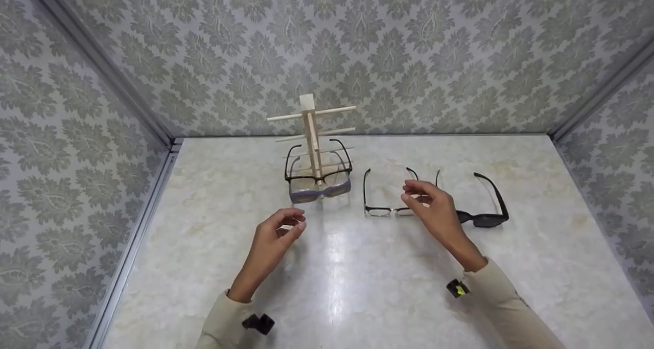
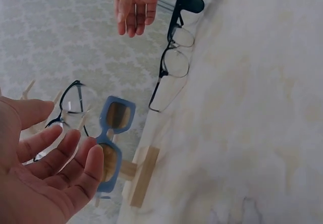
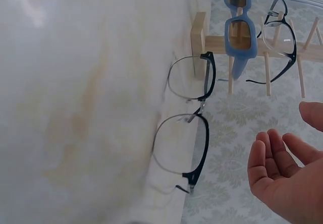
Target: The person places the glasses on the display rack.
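Note:
A wooden glasses stand [image 1: 307,101] with crossbars stands near the back of the table. Blue-framed sunglasses [image 3: 240,32] hang on its lowest part, and dark-rimmed clear glasses [image 3: 292,41] sit just above them. In front of the stand hovers my left hand [image 1: 276,231], fingers loosely bent and holding nothing. My right hand [image 1: 434,211] is in the air over the table to the right, also holding nothing. Below it in the head view are half-rimmed clear glasses [image 1: 378,211] and black sunglasses [image 1: 489,220], both with temples unfolded; the right hand partly hides them.
The pale marbled table [image 1: 204,257] meets a patterned back wall [image 1: 327,57]. Patterned panels with metal edges rise at the left and right. Small dark devices [image 1: 259,324] sit by both wrists, at beige sleeves [image 1: 511,303].

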Available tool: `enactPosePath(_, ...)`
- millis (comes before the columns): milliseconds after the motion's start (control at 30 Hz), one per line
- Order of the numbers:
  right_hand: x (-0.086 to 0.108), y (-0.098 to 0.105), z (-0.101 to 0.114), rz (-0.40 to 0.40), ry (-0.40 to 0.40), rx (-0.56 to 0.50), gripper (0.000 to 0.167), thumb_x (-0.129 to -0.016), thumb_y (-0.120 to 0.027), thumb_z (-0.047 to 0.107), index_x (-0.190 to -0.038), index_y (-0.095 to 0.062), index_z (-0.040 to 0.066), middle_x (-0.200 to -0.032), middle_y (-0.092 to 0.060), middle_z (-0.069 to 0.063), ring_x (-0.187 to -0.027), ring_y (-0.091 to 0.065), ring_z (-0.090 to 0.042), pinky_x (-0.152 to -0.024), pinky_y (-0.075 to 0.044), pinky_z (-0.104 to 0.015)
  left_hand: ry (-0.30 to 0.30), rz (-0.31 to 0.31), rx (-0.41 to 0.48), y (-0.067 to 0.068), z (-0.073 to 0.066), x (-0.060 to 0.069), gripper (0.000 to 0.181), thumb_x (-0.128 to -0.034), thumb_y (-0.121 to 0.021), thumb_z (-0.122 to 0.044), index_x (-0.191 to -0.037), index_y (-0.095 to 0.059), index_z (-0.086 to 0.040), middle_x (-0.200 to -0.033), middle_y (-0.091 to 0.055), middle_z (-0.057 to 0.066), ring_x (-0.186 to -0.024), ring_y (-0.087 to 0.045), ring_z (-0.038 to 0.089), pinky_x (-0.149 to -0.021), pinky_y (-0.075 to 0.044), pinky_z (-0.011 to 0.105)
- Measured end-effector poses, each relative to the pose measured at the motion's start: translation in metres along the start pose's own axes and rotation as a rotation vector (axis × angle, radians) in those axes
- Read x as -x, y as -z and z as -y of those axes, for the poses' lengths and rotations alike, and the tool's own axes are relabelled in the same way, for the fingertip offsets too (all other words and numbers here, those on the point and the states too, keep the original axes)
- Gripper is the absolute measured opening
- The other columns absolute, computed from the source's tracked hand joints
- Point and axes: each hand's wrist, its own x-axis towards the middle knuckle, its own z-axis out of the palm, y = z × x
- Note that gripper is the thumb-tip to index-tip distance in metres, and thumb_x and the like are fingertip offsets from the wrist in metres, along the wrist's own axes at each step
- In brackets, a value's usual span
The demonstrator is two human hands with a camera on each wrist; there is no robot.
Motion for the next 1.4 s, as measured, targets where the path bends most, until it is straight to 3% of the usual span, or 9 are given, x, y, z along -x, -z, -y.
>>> enactPosePath(167,0.012,0.008,-0.011,-0.031,0.002,-0.013,0.034,-0.103,-0.079,0.006,-0.136,-0.074,0.002,-0.130,-0.075,-0.017,-0.121,-0.071,-0.030,-0.100,-0.056,-0.022,-0.022,0.059,-0.006,-0.014,0.006,0.003,0.024,-0.1059,-0.077,-0.014,-0.129,-0.076,-0.009,-0.120,-0.076,0.014,-0.109,-0.072,0.023,-0.089,-0.062,0.035)
enactPosePath(367,0.028,0.015,-0.018,-0.051,-0.012,-0.023,0.036,-0.102,-0.080,0.005,-0.137,-0.074,0.003,-0.137,-0.071,-0.017,-0.126,-0.069,-0.042,-0.105,-0.058,-0.027,-0.032,0.113,-0.016,-0.030,0.012,0.003,0.027,-0.1063,-0.077,-0.016,-0.131,-0.075,-0.007,-0.121,-0.076,0.011,-0.111,-0.072,0.027,-0.090,-0.063,0.039)
enactPosePath(567,0.038,0.017,-0.026,-0.055,-0.037,-0.012,0.040,-0.103,-0.079,0.008,-0.142,-0.071,0.001,-0.146,-0.067,-0.015,-0.138,-0.064,-0.031,-0.113,-0.054,-0.032,-0.041,0.142,0.010,-0.045,0.017,0.001,0.032,-0.1065,-0.076,-0.015,-0.135,-0.073,-0.001,-0.123,-0.076,0.014,-0.112,-0.072,0.028,-0.088,-0.064,0.034)
enactPosePath(767,0.042,0.014,-0.034,-0.067,-0.033,-0.081,0.043,-0.102,-0.079,0.002,-0.143,-0.068,-0.007,-0.149,-0.064,-0.022,-0.144,-0.058,-0.030,-0.118,-0.051,-0.037,-0.056,0.142,0.059,-0.063,0.024,-0.005,0.034,-0.1063,-0.075,-0.011,-0.136,-0.070,0.006,-0.126,-0.073,0.025,-0.112,-0.073,0.030,-0.086,-0.064,0.031)
enactPosePath(1067,0.046,0.007,-0.040,-0.066,-0.038,-0.071,0.049,-0.102,-0.078,0.000,-0.148,-0.064,-0.006,-0.162,-0.053,-0.026,-0.156,-0.046,-0.034,-0.120,-0.046,-0.041,-0.026,0.136,0.097,-0.090,0.028,-0.013,0.039,-0.1067,-0.075,-0.013,-0.139,-0.067,0.007,-0.129,-0.071,0.026,-0.116,-0.071,0.034,-0.081,-0.065,0.030)
enactPosePath(1267,0.046,0.004,-0.046,-0.036,-0.034,-0.082,0.054,-0.104,-0.075,0.000,-0.154,-0.056,-0.010,-0.166,-0.046,-0.031,-0.155,-0.046,-0.039,-0.120,-0.046,-0.038,-0.008,0.121,0.137,-0.106,0.028,-0.019,0.044,-0.1061,-0.075,-0.012,-0.143,-0.063,0.009,-0.130,-0.069,0.028,-0.115,-0.071,0.036,-0.075,-0.065,0.032)
enactPosePath(1400,0.045,0.003,-0.050,-0.023,-0.054,-0.074,0.056,-0.105,-0.074,0.002,-0.155,-0.054,-0.011,-0.166,-0.045,-0.031,-0.153,-0.047,-0.042,-0.120,-0.047,-0.038,-0.004,0.103,0.151,-0.117,0.027,-0.023,0.048,-0.1053,-0.075,-0.010,-0.147,-0.061,0.009,-0.134,-0.068,0.029,-0.118,-0.070,0.037,-0.078,-0.065,0.031)
